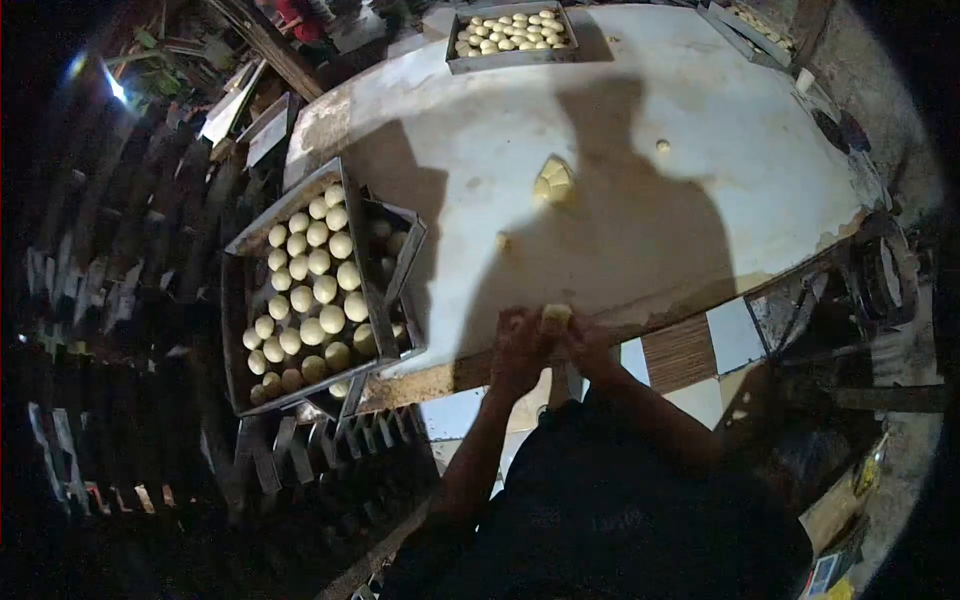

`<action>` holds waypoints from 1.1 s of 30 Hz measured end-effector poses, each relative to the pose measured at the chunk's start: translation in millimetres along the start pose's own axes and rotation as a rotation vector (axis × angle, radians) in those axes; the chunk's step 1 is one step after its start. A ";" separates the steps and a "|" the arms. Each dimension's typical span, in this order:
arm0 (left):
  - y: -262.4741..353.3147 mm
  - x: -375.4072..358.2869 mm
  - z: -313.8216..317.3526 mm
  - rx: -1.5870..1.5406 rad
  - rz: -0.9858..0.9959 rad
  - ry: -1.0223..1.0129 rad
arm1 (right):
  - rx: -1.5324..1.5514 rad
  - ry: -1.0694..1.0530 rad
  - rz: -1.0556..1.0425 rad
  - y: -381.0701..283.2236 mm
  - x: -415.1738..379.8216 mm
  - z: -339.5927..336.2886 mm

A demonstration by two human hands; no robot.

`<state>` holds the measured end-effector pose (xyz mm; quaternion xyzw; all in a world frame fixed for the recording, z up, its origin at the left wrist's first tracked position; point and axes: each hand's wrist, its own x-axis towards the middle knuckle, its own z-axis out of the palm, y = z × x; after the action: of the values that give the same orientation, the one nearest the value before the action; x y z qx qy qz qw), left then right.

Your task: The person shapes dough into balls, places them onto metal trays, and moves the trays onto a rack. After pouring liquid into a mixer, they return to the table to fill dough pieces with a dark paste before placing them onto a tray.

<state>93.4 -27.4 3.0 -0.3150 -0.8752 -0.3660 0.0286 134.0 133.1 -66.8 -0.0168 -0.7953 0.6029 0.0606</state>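
Note:
Close to the table's near edge, my left hand and my right hand come together around a piece of dough. The fingers of both hands are curled against it, in shadow. Farther up the table lies a small pile of cut dough pieces. A little dough bit sits between that pile and my hands. Another small dough ball rests off to the right.
A metal tray of round dough balls stands tilted at the left, over another tray. At the back is a tray of dough balls; another tray stands far right. A person in red is at the back left.

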 end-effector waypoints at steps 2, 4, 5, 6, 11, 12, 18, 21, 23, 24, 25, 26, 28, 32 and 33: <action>3.9 7.6 -18.8 0.082 -0.007 -0.060 | 0.144 0.067 0.081 -25.5 13.2 -4.1; 0.0 11.5 -38.9 -0.324 -0.077 -0.191 | 0.372 0.142 0.165 -50.9 27.4 -18.9; -1.6 16.1 -45.4 -0.355 -0.093 -0.248 | 0.483 0.210 0.208 -59.7 30.5 -25.9; -3.1 20.8 -52.0 -0.385 -0.112 -0.305 | 0.595 0.281 0.247 -61.5 37.2 -34.1; -42.7 26.6 -14.9 -0.250 -0.410 -0.118 | 0.243 0.797 -0.006 19.3 83.9 -132.1; -57.4 16.6 -1.9 -0.111 -0.408 -0.125 | 0.150 0.765 -0.017 53.7 83.1 -146.9; -143.4 24.1 3.8 0.450 -0.293 0.063 | -1.060 -0.048 -0.272 79.5 105.5 -237.3; -167.6 82.2 44.2 -0.507 -0.666 0.420 | -0.823 -0.005 -0.097 122.6 155.5 -218.7; -117.1 101.9 65.3 -0.251 -0.575 0.227 | -0.792 -0.006 -0.131 112.0 152.8 -162.4; -96.3 105.5 72.0 -0.052 -0.477 0.096 | -0.867 -0.061 -0.178 112.5 140.8 -141.8; -78.6 95.8 71.0 0.290 -0.302 -0.162 | -0.786 -0.259 -0.148 96.1 127.4 -140.3; -63.9 84.2 70.5 0.629 -0.111 -0.417 | -0.701 -0.449 -0.123 78.9 112.0 -142.4; -86.8 11.7 89.5 0.413 -0.178 -0.380 | -0.792 -0.459 -0.331 118.7 80.2 -172.8; -147.1 16.7 31.4 0.001 -0.515 0.100 | -0.781 -0.163 -0.194 140.4 128.6 -232.8; -143.6 49.0 22.8 0.244 -0.363 0.165 | -0.734 -0.198 -0.038 110.3 170.4 -240.1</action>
<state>-23.8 -63.0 -89.3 -0.1154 -0.9501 -0.2809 0.0716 -12.3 410.0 -96.1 0.0357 -0.9606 0.2752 -0.0153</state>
